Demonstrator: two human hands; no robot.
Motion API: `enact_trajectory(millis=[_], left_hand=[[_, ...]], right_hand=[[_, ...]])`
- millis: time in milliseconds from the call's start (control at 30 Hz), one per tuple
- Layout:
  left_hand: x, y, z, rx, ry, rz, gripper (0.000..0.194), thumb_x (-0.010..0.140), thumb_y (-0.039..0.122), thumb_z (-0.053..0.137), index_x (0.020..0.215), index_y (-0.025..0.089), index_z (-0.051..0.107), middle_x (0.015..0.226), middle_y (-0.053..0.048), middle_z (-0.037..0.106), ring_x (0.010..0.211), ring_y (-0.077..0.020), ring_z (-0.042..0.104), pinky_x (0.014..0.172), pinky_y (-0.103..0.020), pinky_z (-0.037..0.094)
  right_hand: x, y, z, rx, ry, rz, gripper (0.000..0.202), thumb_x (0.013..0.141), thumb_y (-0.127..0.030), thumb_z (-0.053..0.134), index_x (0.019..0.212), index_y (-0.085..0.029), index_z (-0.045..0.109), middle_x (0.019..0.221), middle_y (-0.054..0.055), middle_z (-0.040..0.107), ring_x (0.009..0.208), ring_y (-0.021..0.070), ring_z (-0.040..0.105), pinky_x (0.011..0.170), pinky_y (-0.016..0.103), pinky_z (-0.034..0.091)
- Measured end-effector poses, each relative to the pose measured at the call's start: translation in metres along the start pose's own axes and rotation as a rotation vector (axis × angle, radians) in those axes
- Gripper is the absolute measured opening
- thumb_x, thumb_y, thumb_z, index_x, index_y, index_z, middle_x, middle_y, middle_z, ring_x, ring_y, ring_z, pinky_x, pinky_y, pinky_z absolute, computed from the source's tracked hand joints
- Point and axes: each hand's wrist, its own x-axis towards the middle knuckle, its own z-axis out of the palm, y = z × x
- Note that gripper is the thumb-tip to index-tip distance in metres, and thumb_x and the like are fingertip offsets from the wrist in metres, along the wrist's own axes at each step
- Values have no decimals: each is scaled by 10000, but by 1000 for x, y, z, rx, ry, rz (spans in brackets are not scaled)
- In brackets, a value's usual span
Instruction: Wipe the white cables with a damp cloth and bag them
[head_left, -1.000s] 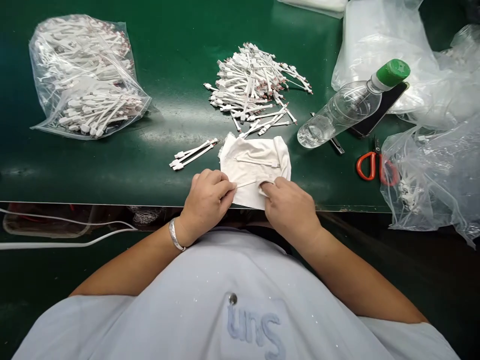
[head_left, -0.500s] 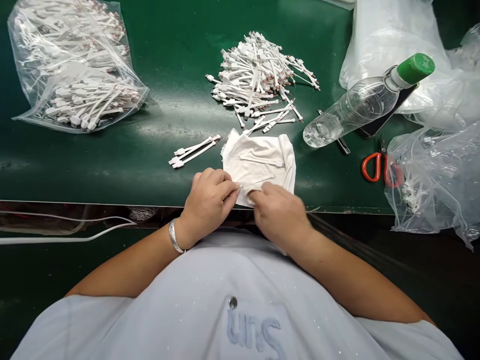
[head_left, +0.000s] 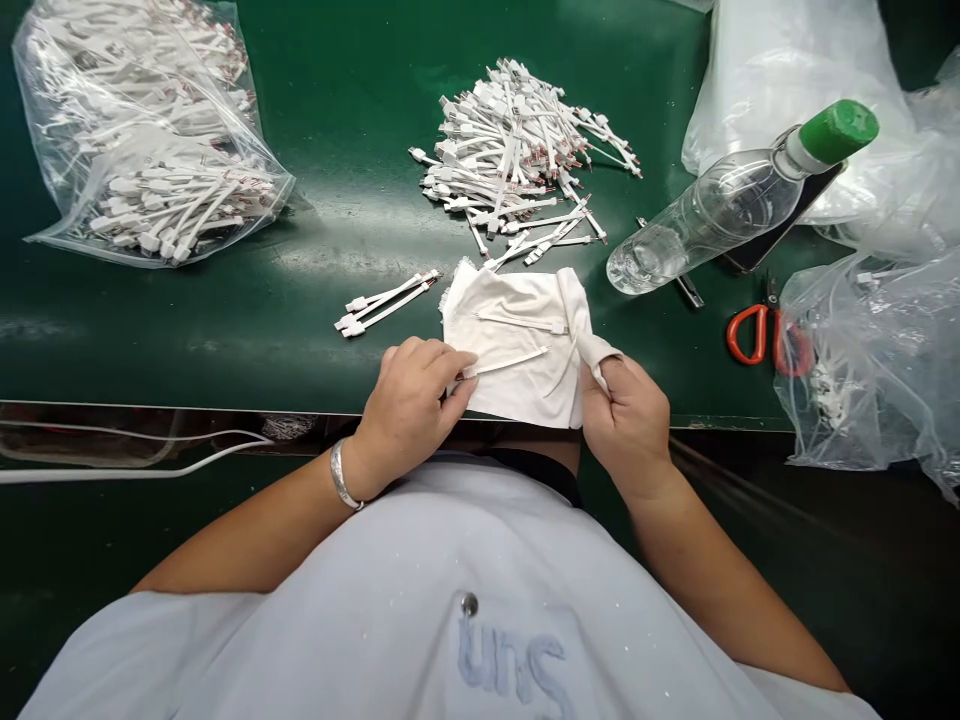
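Note:
A white cloth [head_left: 517, 390] lies at the table's front edge. My left hand [head_left: 412, 405] pinches one end of a short white cable [head_left: 514, 362], whose other end reaches right across the cloth. My right hand [head_left: 630, 415] is closed on the cloth's right edge, lifting a fold of it. Another white cable [head_left: 525, 322] with a plug at its right end rests on the cloth, above the held one. Just left of the cloth, a few cables [head_left: 390, 303] lie side by side on the green table.
A heap of white cables [head_left: 510, 140] lies behind the cloth. Far left is a clear bag [head_left: 187, 190] full of cables. To the right are a bottle [head_left: 705, 220] with a green cap, leaning over a dark flat object, red-handled scissors [head_left: 748, 335] and plastic bags [head_left: 885, 350].
My right hand has moved right, from the cloth's front middle to its right edge, and now holds a fold there. My left hand keeps its cable, with more of it visible.

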Motion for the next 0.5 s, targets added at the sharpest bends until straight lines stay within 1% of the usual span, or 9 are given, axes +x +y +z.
enact_trajectory(millis=[100,233,400,500], left_hand=[[0,-1,-2,-18,-18,-19,208,897,263,528,1087,195,579,885,-37,635,840,-180,521,770,-333,376],[-1,-2,-3,-62,9,-12,161,875,268,569,1016,196,597,951,-49,621,876,-179,529,809,-340,411],[1,-2,-3,-58,11,-4,122,873,253,573,955,187,636,915,-48,598,844,-165,513,825,-339,416],[2,0,-3,-48,13,-6,116,883,246,557,937,194,646,904,-46,607,837,-163,513,805,-336,410]], right_hand=[[-6,-1,6,-102,64,-17,187,849,-180,438,775,-193,608,622,6,414,578,148,389,559,277,316],[-10,-2,10,-234,95,-83,206,836,-149,426,768,-196,614,611,11,394,570,153,369,551,275,303],[-11,0,10,-294,141,-157,221,825,-109,420,812,-183,628,616,15,394,574,160,365,544,270,297],[-10,-1,10,-307,136,-150,220,825,-112,423,806,-186,629,612,12,380,573,161,352,542,270,286]])
